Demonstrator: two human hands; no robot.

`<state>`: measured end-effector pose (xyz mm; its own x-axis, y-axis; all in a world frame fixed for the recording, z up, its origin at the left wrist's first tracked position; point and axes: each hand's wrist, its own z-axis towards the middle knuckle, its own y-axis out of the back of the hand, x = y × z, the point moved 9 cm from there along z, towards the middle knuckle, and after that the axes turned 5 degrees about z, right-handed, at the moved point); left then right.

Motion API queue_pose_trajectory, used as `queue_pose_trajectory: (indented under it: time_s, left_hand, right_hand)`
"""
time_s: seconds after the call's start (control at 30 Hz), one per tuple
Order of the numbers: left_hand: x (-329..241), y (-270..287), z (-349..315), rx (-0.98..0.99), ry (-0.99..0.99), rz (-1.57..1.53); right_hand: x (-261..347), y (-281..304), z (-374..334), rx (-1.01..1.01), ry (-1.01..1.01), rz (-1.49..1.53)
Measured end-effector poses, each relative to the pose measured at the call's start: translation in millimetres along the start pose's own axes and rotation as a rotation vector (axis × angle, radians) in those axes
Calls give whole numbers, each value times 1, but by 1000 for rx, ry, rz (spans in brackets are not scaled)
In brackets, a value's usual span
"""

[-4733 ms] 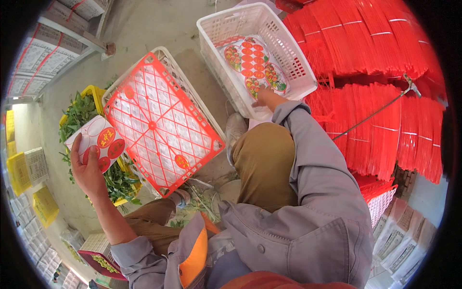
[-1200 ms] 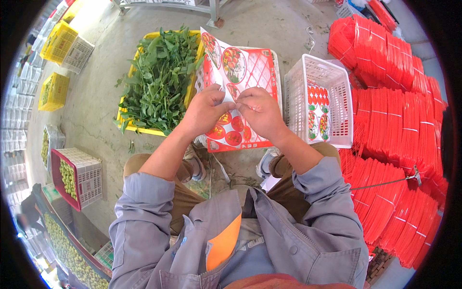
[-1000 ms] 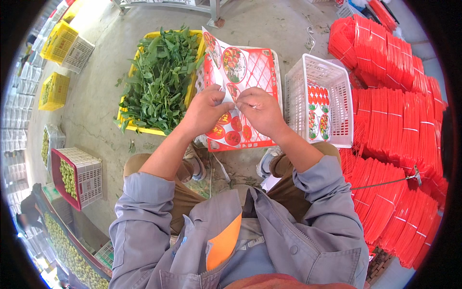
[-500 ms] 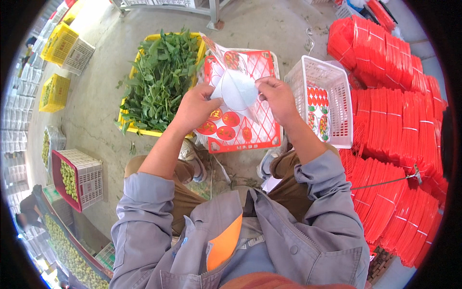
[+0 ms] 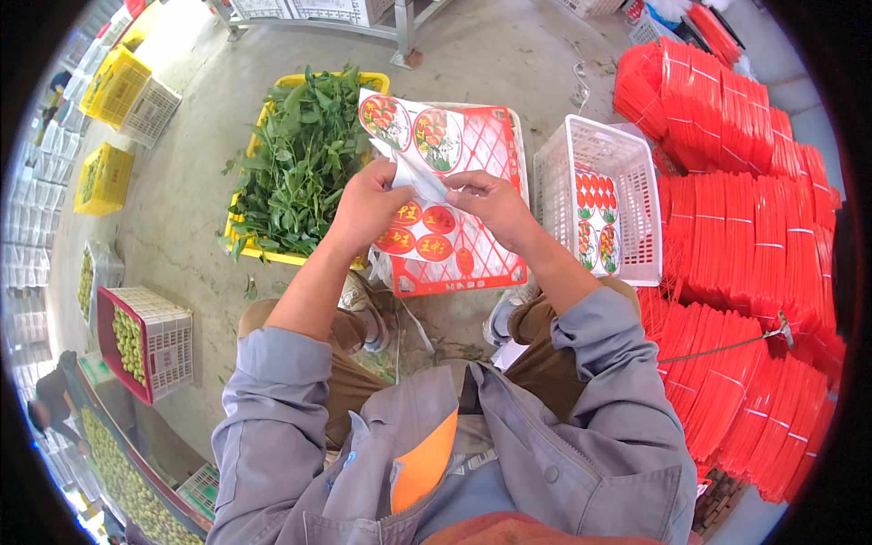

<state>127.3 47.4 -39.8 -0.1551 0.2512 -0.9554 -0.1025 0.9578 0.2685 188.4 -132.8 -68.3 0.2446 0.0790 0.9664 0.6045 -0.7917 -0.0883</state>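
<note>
A sheet of stickers [image 5: 381,238] is folded up between my hands, its pale backing showing at the crease. Large oval fruit stickers are printed on its far part, and smaller red ones on its near part. My left hand [image 5: 368,202] is closed on the sheet's left side, thumb against the paper. From the right, my right hand [image 5: 498,207] pinches the raised fold with thumb and fingers; whether a single sticker is between them is hidden. Beneath the sheet lies a red plastic lattice lid [image 5: 498,272] on top of a pale crate.
Left of it stands a yellow crate [image 5: 272,254] heaped with leafy green stems [image 5: 304,163]. A white basket [image 5: 643,200] at right holds more sticker sheets [image 5: 597,222]. Bundled red netting [image 5: 736,218] is stacked along the right. A crate of green fruit [image 5: 168,350] is at left.
My right hand has moved left and closer to my left hand. The broad pale backing has narrowed into a fold, and the sheet's far part has come down with its oval stickers facing up.
</note>
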Motion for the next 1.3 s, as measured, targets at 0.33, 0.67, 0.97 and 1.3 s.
queue_pose_trajectory:
  time_s: [0.33, 0.67, 0.97, 1.3]
  left_hand:
    - [-11, 4, -3, -3, -83, 166]
    - [-12, 6, -3, 42, -55, 124]
    - [-14, 8, -4, 25, -100, 104]
    - [13, 84, 5, -219, 198, -270]
  right_hand:
    - [0, -8, 1, -28, 33, -58]
    - [-10, -5, -3, 3, -130, 126]
    - [-21, -5, 0, -12, -149, 82]
    - [36, 66, 7, -114, -48, 518]
